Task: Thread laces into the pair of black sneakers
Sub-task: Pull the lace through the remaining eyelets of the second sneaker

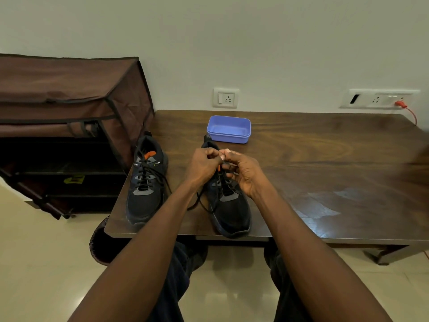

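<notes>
Two black sneakers stand on the dark wooden table, toes toward me. The left sneaker has a black lace crossed through its eyelets, with loose ends hanging over its right side. Over the tongue of the right sneaker both hands meet. My left hand and my right hand each have fingers curled and pinch the black lace near the upper eyelets. A loose stretch of that lace trails down the shoe's left side onto the table. The fingers hide the eyelets being worked.
A blue plastic box sits just behind the right sneaker. A brown fabric shoe rack stands left of the table. Wall sockets and a red cable are behind. The table's front edge is close to both shoe toes.
</notes>
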`<state>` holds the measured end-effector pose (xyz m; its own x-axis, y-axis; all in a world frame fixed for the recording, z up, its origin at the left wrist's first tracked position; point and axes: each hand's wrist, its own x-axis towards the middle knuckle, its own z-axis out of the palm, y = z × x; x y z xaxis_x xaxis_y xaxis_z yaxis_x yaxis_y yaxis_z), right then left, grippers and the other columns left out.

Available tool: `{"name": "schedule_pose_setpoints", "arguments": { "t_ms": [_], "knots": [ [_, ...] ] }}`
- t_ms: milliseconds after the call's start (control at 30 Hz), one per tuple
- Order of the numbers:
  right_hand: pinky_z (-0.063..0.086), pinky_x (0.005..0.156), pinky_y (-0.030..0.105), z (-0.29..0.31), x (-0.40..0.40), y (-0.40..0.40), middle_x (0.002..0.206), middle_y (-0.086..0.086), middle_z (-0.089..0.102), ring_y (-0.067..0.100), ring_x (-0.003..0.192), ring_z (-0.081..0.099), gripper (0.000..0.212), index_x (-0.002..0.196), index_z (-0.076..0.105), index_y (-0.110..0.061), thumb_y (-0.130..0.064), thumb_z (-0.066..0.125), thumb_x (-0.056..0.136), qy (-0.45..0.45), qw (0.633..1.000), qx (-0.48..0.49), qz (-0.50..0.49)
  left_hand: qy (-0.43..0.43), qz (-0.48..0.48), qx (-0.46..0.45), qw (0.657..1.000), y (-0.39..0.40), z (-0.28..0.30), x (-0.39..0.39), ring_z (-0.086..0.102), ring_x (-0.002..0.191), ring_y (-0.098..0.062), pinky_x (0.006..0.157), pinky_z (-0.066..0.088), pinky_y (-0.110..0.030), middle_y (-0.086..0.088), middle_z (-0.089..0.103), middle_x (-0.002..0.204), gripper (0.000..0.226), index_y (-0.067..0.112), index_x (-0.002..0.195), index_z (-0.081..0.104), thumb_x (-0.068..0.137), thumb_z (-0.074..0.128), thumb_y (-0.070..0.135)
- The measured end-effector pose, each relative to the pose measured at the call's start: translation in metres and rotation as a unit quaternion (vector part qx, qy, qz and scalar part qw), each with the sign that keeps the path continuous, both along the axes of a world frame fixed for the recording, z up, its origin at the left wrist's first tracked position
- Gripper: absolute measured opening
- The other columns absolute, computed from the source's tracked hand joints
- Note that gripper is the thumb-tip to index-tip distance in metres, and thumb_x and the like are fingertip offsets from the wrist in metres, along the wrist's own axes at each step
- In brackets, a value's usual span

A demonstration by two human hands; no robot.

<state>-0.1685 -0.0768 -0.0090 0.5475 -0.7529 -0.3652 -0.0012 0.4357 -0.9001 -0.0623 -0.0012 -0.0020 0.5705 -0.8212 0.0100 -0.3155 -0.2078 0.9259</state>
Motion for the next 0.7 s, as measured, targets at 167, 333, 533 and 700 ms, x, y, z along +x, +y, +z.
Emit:
{"name": "schedule_pose_setpoints", "arguments": {
  "t_ms": [167, 333, 533, 700],
  "knots": [
    [0.043, 0.049, 0.020, -0.010, 0.004, 0.000, 0.071, 0.001, 0.066, 0.008, 0.058, 0.056, 0.011, 0.092, 0.074, -0.010, -0.013, 0.064, 0.089, 0.075, 0.994, -0.053, -0.061, -0.154, 0.051, 0.026, 0.986, -0.003, -0.006, -0.006, 0.067, 0.077, -0.011, 0.072, 0.058, -0.029, 0.002, 0.071, 0.086, 0.017, 0.012, 0.097, 0.075, 0.094, 0.059, 0.012],
    [0.055, 0.061, 0.033, -0.022, 0.006, -0.003, 0.079, 0.009, 0.070, 0.018, 0.070, 0.064, 0.011, 0.086, 0.072, -0.005, -0.008, 0.062, 0.085, 0.153, 0.982, -0.097, -0.050, -0.237, 0.037, 0.097, 0.966, -0.004, -0.010, -0.001, 0.065, 0.067, -0.025, 0.060, 0.056, -0.046, -0.011, 0.068, 0.074, 0.020, 0.009, 0.072, 0.067, 0.088, 0.055, 0.013],
    [0.049, 0.066, 0.037, -0.027, 0.007, -0.005, 0.074, 0.006, 0.062, 0.020, 0.070, 0.057, 0.009, 0.076, 0.062, -0.016, -0.013, 0.062, 0.084, 0.199, 0.972, -0.126, -0.018, -0.336, -0.052, 0.143, 0.930, -0.003, -0.006, 0.005, 0.050, 0.084, -0.015, 0.070, 0.043, -0.028, -0.001, 0.050, 0.097, 0.024, 0.007, 0.102, 0.073, 0.096, 0.052, 0.015],
    [0.047, 0.065, 0.037, -0.025, 0.004, -0.007, 0.073, 0.006, 0.059, 0.019, 0.069, 0.054, 0.015, 0.074, 0.058, -0.017, -0.009, 0.060, 0.087, 0.210, 0.970, -0.125, 0.001, -0.342, -0.111, 0.129, 0.924, -0.003, -0.011, 0.005, 0.038, 0.084, -0.007, 0.066, 0.028, -0.019, 0.001, 0.044, 0.101, 0.021, 0.009, 0.105, 0.072, 0.097, 0.054, 0.016]
  ]
}}
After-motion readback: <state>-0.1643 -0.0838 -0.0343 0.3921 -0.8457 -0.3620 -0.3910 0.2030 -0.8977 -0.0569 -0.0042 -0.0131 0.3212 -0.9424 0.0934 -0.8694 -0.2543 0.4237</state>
